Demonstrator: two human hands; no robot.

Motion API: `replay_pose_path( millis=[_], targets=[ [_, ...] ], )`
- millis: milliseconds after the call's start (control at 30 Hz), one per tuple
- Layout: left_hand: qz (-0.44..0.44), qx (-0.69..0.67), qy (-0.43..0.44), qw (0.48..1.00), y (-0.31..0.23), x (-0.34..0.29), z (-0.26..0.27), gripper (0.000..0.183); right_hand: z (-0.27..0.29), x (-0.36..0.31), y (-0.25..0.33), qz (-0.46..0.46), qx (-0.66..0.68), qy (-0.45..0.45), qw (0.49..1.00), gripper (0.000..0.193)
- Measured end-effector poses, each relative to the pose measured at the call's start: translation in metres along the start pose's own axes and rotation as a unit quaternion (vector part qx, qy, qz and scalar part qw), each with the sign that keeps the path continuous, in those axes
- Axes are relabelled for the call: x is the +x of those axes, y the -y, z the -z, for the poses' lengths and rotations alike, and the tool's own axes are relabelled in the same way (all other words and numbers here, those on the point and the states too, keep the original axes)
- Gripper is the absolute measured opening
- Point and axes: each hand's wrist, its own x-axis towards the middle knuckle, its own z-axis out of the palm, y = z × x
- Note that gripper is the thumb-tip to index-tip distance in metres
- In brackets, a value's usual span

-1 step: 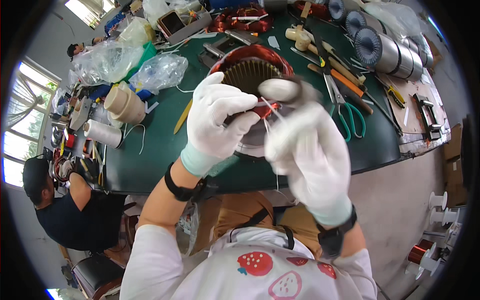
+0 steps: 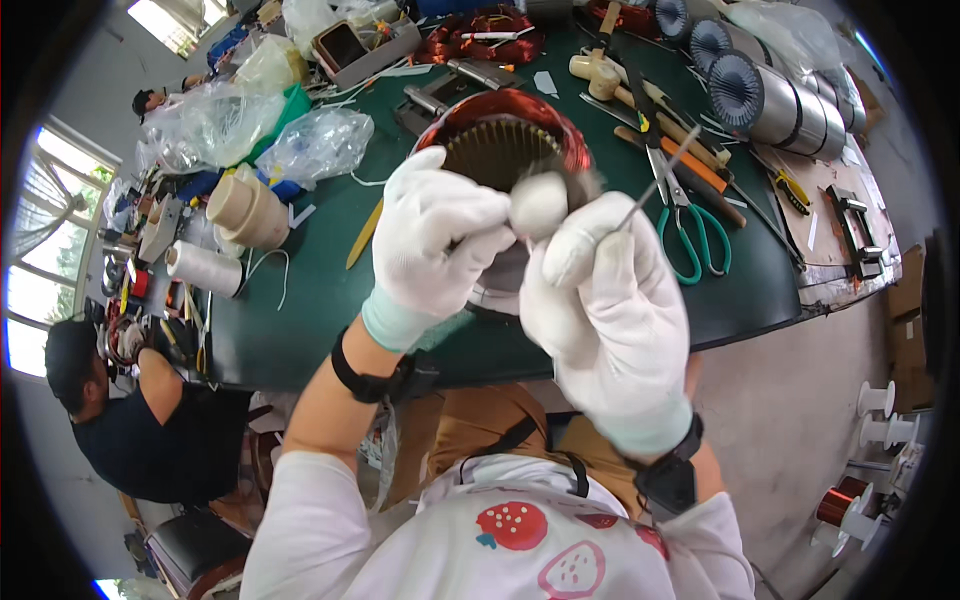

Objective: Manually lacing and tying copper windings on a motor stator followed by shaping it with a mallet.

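A round motor stator (image 2: pixel 490 150) with red copper windings (image 2: pixel 552 112) stands at the table's front edge. My left hand (image 2: pixel 430 245), in a white glove, pinches at the near rim of the windings. What lies between its thumb and forefinger is hidden. Just right of it, my gloved right hand (image 2: pixel 610 300) is closed on a thin metal needle (image 2: pixel 664 177), which sticks up to the upper right. The fingertips of the right hand are blurred over the stator's opening.
Scissors (image 2: pixel 690 230) with green handles and wooden-handled tools lie to the right. A white thread spool (image 2: pixel 205 268), a cream plastic cone (image 2: pixel 247 208) and a yellow strip (image 2: pixel 365 234) lie left. Another person (image 2: pixel 150 420) works at the far left.
My right hand has turned, and the needle now points up and to the right. The white cord that hung below it is out of sight. My left hand stays nearly in place.
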Motion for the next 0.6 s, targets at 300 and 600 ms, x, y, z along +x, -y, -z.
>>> replay_pose_path(
  millis=[300,600],
  targets=[
    [0.253,-0.077,0.044,0.963,-0.012,0.009,0.007,0.038,0.018,-0.041,-0.046,-0.028,-0.138,-0.148,0.979,0.027],
    [0.144,0.008,0.162,0.976,-0.009,0.027,0.015,0.030,0.052,-0.035,-0.070,0.139,-0.597,-0.028,0.790,0.010]
  ],
)
